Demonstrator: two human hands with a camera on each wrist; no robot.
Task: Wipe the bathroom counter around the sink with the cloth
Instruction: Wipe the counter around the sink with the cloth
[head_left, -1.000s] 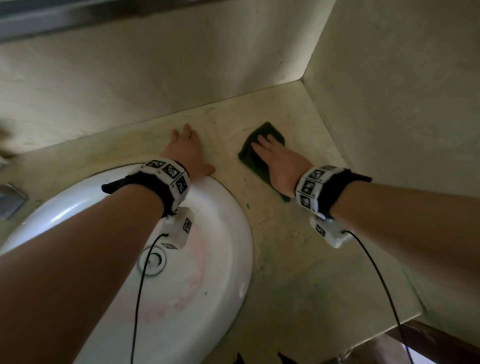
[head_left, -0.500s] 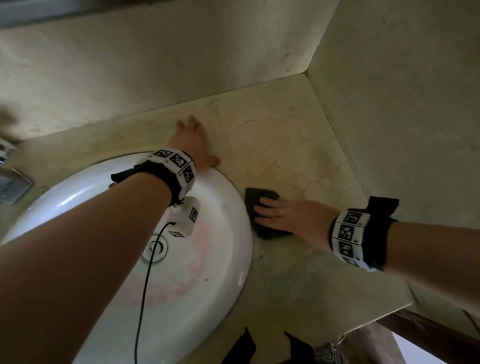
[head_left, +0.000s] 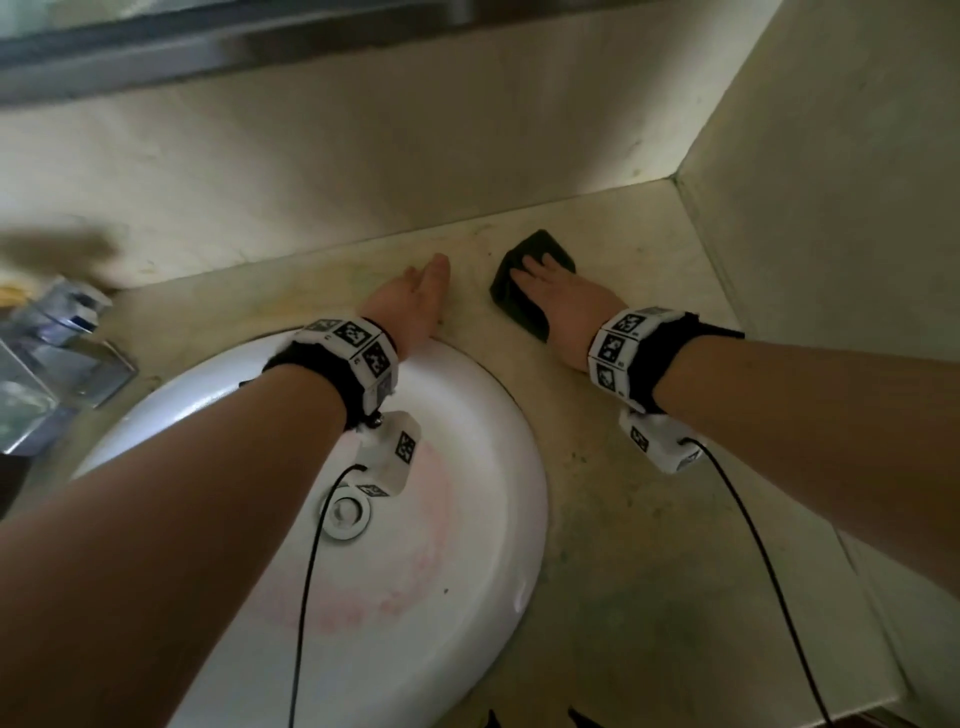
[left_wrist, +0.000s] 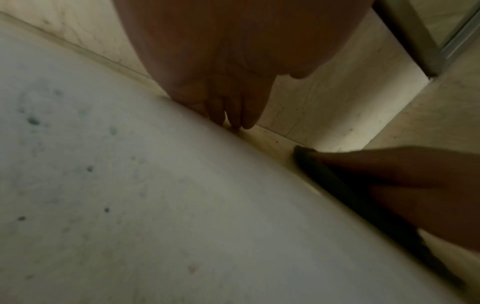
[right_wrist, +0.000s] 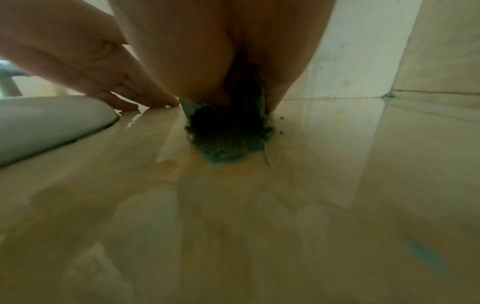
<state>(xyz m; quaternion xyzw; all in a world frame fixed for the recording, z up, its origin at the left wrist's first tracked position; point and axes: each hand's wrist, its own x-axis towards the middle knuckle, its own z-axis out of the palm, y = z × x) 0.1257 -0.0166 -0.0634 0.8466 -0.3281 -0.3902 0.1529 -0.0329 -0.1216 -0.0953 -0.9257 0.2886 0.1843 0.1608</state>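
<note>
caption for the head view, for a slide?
Right hand presses a dark cloth flat on the counter beside the white sink; left hand braces nearby.

Beige stone walls (head_left: 363, 171) meet in a corner, perhaps under a mirror frame (head_left: 208, 47).
</note>
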